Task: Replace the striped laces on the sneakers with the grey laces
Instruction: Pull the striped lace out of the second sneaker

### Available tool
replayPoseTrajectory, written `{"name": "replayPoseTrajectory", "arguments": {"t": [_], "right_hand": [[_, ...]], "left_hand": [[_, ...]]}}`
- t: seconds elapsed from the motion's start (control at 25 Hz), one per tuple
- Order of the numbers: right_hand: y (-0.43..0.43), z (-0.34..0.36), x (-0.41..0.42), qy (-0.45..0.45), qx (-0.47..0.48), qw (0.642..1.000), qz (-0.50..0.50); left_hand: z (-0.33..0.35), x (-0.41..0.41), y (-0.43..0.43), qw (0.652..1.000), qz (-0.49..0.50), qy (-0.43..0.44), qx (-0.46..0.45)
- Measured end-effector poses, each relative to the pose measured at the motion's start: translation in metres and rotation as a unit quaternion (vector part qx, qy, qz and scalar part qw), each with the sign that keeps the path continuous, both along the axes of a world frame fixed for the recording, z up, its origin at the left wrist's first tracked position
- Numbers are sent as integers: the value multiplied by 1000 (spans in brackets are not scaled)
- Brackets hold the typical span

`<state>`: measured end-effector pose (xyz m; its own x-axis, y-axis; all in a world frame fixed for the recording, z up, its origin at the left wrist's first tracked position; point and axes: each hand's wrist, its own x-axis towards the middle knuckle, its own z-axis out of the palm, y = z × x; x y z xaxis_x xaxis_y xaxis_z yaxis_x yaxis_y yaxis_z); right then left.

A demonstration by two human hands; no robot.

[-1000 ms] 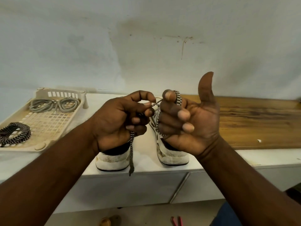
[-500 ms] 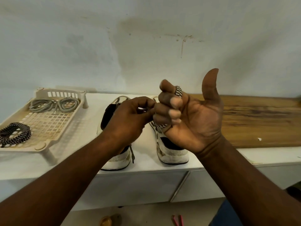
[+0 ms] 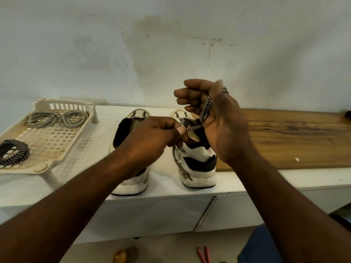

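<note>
We work at a white counter (image 3: 163, 179); a tray (image 3: 49, 141) stands on its left end, well apart from the sneakers. The left sneaker (image 3: 133, 183) and right sneaker (image 3: 197, 168) sit side by side at the front edge, heels toward us. Above them, the right hand (image 3: 222, 126) is curled, with the striped lace (image 3: 206, 109) wound round its palm; the left hand (image 3: 152, 141) pinches the same lace just beside it, and the short span between them is taut. A blurred tail hangs down the right sneaker's side; whether it is free of the eyelets, we cannot tell. We judge the lace light, soft and limp; it holds no shape, so we take it near the end and coil it under tension. The tray holds the grey laces (image 3: 57, 118), looped at the back, and a striped coil (image 3: 13, 151) at its front left corner; the two lie apart.
</note>
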<state>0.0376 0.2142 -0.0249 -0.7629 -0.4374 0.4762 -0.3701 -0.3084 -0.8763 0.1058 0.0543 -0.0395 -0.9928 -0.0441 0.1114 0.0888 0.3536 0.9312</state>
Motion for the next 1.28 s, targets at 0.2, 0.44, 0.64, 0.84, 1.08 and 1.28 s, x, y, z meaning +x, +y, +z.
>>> {"name": "replayPoseTrajectory", "arguments": {"t": [0.2,0.44,0.64,0.84,1.08,1.28], "right_hand": [[-4,-11,1,203,307,919,-138],[-15,-19,4,242,396,867,-179],[-25,-22,21,234,416,878,-33],[-21,-20,22,227,377,898,27],[-14,-15,27,147,286,942,94],[-10,-17,24,107,257,953,119]], "left_hand": [[14,3,-10,997,36,56,39],[16,2,-13,988,41,142,52],[16,3,-15,970,-14,114,216],[17,13,-5,962,-29,-4,272],[15,12,-2,988,-2,52,143],[16,12,-10,992,-18,52,114]]}}
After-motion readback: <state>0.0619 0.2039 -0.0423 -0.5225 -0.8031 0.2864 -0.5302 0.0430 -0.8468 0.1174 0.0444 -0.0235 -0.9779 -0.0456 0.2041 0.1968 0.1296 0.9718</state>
